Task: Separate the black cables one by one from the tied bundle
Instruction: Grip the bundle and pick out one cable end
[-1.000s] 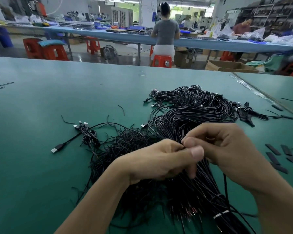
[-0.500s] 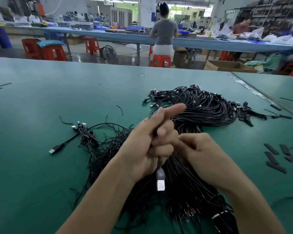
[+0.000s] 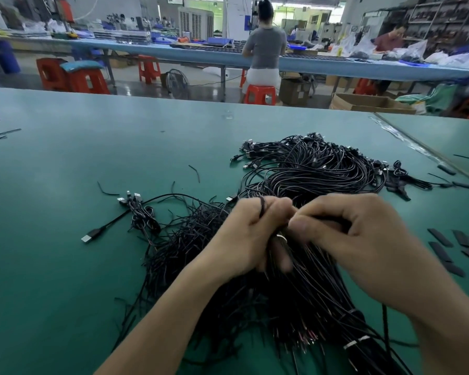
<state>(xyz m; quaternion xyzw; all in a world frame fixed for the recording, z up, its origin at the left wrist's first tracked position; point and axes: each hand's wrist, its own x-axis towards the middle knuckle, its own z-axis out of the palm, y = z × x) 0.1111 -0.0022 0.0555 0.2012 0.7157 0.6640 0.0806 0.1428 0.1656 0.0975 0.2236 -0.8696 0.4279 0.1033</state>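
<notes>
A big tied bundle of black cables (image 3: pixel 317 174) loops across the green table (image 3: pixel 65 266) and runs down under my hands to the bottom right. My left hand (image 3: pixel 244 236) is curled round a black cable, with a loop of it over the knuckles and a metal plug showing below its fingers. My right hand (image 3: pixel 363 239) sits right against it, fingers curled, pinching cable strands at the same spot. The exact strand between the fingertips is hidden. A few separated cables (image 3: pixel 140 217) with USB plugs lie to the left.
A loose heap of short black ties (image 3: pixel 184 239) lies left of my hands. Flat black strips (image 3: pixel 444 247) are scattered at the right, near the table seam (image 3: pixel 428 152). Beyond the far edge, people work at a long blue bench among red stools.
My left hand has dropped from its raised position back onto the bundle, and the plug that hung below it is now tucked at its fingers. My right hand stayed beside it.
</notes>
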